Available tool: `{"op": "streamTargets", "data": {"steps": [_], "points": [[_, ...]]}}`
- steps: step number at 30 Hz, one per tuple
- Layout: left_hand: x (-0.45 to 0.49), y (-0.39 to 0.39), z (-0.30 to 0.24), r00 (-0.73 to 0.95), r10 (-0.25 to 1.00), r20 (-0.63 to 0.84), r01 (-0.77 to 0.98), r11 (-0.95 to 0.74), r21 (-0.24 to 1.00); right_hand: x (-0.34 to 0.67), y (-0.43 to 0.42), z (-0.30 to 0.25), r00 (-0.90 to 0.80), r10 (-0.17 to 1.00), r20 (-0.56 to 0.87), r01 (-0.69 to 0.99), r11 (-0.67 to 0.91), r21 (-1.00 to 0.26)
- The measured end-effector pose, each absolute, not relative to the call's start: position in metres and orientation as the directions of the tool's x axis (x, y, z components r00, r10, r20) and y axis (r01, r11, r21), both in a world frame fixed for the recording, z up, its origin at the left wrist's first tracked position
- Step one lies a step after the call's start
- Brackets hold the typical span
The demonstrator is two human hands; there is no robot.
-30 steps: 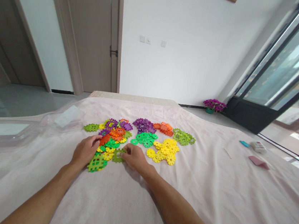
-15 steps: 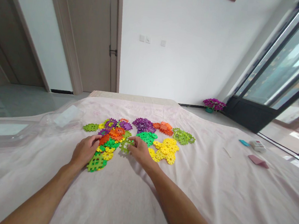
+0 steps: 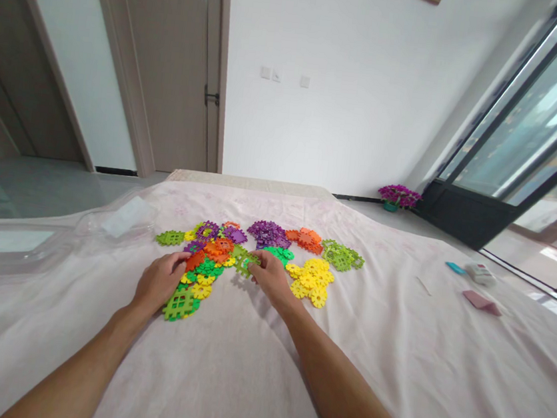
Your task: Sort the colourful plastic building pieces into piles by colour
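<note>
My right hand (image 3: 273, 279) pinches a light-green lattice building piece (image 3: 243, 264) between thumb and fingers, just above the cloth. My left hand (image 3: 160, 281) is at the left edge of a mixed heap, its fingers closed at a red-orange toothed plastic piece (image 3: 195, 260). In the heap around it lie green flower discs (image 3: 208, 268), yellow flower discs (image 3: 201, 291) and another light-green lattice piece (image 3: 180, 303). Beyond my right hand are sorted piles: purple pieces (image 3: 269, 233), orange pieces (image 3: 308, 238), light-green pieces (image 3: 341, 256) and yellow flower discs (image 3: 311, 280). My right hand partly hides green discs (image 3: 280, 255).
A pale cloth (image 3: 219, 377) covers the table. Clear plastic containers (image 3: 60, 248) stand at the left. On the right lie a blue item (image 3: 455, 267), a white box (image 3: 480, 273) and a pink folded piece (image 3: 482, 302). A potted purple plant (image 3: 399, 196) stands on the floor beyond.
My right hand has moved slightly right and away from me with the light-green lattice piece. My left hand has stayed at the mixed heap.
</note>
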State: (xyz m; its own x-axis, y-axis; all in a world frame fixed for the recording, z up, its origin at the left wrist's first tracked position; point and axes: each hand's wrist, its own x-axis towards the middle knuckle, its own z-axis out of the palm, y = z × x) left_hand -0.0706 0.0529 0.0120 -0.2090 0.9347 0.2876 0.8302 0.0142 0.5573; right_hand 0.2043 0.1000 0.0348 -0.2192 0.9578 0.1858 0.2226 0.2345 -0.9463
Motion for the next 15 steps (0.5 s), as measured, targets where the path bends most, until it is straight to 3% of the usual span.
{"op": "streamTargets", "data": {"steps": [15], "points": [[-0.072, 0.054, 0.009, -0.196, 0.941, 0.277, 0.835, 0.011, 0.55, 0.217, 0.106, 0.046, -0.107, 0.962, 0.251, 0.158, 0.266, -0.951]]}}
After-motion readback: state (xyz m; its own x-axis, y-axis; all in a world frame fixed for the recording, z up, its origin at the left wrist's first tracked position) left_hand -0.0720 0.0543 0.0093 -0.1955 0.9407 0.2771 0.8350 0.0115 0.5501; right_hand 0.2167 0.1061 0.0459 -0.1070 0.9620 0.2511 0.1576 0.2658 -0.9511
